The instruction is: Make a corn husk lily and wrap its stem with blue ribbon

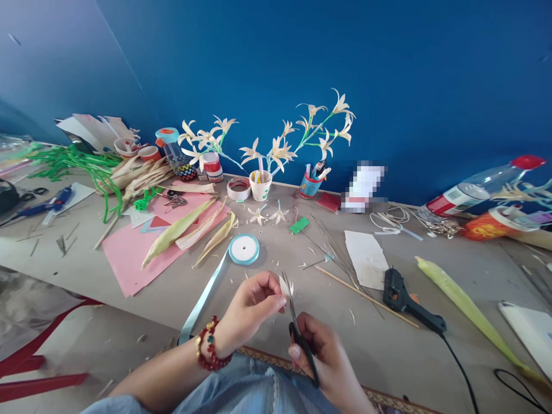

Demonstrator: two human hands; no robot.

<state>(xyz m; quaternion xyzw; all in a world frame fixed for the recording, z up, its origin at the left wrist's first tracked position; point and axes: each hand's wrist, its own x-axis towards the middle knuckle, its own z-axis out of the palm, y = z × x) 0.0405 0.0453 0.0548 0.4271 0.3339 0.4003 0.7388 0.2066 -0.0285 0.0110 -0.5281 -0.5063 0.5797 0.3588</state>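
My left hand (254, 302), with a beaded bracelet (210, 345) at the wrist, pinches a small pale petal-like piece (284, 286) between thumb and fingertips. In my right hand (321, 351) are black-handled scissors (305, 352). Their narrow blades point up and away and lie against the pale piece, right beside my left fingertips. Just beyond my hands sits a roll of light blue ribbon (244, 249), its loose end trailing toward the table's near edge. Two small cream flowers (257, 215) (279, 215) lie behind the roll.
A paper cup (260, 188) with flowered stems stands by the blue wall. Pink paper (129, 259) and husks (172, 233) lie left. Thin wires, a stick (366, 296), a glue gun (399, 296) with its cord and a green husk (461, 299) are to the right.
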